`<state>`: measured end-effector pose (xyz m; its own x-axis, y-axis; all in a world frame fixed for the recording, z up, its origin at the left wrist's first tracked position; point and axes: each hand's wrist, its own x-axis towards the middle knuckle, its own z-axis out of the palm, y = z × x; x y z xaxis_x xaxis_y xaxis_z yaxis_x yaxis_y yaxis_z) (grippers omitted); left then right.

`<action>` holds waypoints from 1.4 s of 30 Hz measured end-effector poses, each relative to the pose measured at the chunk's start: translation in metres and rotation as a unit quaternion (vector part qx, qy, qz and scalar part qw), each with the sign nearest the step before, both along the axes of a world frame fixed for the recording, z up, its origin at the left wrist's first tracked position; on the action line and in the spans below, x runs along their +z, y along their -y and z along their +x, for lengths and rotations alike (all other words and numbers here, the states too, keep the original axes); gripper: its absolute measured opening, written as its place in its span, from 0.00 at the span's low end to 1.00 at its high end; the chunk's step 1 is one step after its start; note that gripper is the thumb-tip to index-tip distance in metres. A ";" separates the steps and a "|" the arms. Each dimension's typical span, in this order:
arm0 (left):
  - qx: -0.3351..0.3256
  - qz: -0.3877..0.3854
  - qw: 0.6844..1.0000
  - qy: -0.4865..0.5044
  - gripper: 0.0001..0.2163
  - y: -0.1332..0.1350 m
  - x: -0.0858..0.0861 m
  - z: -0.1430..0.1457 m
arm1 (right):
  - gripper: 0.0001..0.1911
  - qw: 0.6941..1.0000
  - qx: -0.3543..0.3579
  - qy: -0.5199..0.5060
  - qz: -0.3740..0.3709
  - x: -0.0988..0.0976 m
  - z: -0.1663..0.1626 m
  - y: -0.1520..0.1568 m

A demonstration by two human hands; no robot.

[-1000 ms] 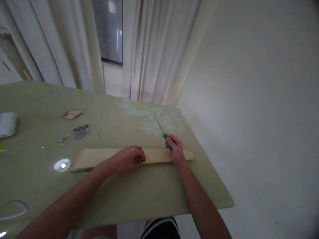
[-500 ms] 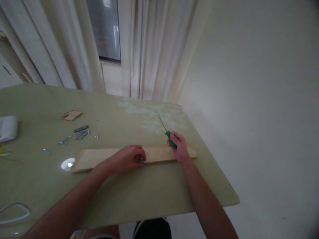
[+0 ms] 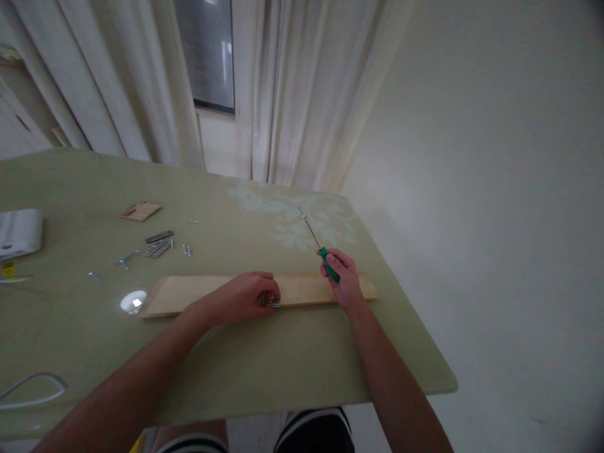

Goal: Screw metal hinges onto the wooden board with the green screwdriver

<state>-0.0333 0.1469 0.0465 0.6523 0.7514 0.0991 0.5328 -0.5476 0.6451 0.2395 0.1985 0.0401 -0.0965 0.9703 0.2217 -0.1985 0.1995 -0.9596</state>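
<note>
The wooden board [image 3: 302,290] lies flat along the near side of the table [image 3: 283,358]. We judge it light, stiff and apt to slide on the glossy top, so best pinned from above or taken by its long edges. Our left hand [image 3: 245,296] rests on the board's near edge, fingers curled narrow over a small metal piece [image 3: 272,303]; we cannot tell whether it is pinched or only pressed. Our right hand [image 3: 346,283], at the board's right end, is closed round the screwdriver [image 3: 329,264], shaft pointing away from the board. Beyond the board's left end, metal fittings [image 3: 158,245] and a small wood piece [image 3: 140,211] lie loose, in no container; a white box [image 3: 19,231] sits farther left, contents hidden
</note>
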 end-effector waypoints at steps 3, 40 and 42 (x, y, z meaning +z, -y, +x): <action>0.002 -0.008 1.000 -0.001 0.06 0.000 0.000 0.000 | 0.16 1.000 0.002 -0.005 0.000 0.000 0.000 0.000; -0.007 -0.092 0.995 -0.028 0.09 0.004 0.015 -0.007 | 0.17 0.996 0.070 -0.017 -0.056 -0.004 0.004 -0.004; -0.014 -0.016 0.995 -0.093 0.03 0.011 0.015 0.003 | 0.17 0.996 0.067 -0.022 -0.055 -0.004 0.004 -0.004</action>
<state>-0.0305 0.1361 0.0618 0.6774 0.7339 -0.0495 0.6301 -0.5443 0.5539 0.2430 0.2028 0.0360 -0.2186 0.9682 0.1220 -0.2580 0.0633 -0.9641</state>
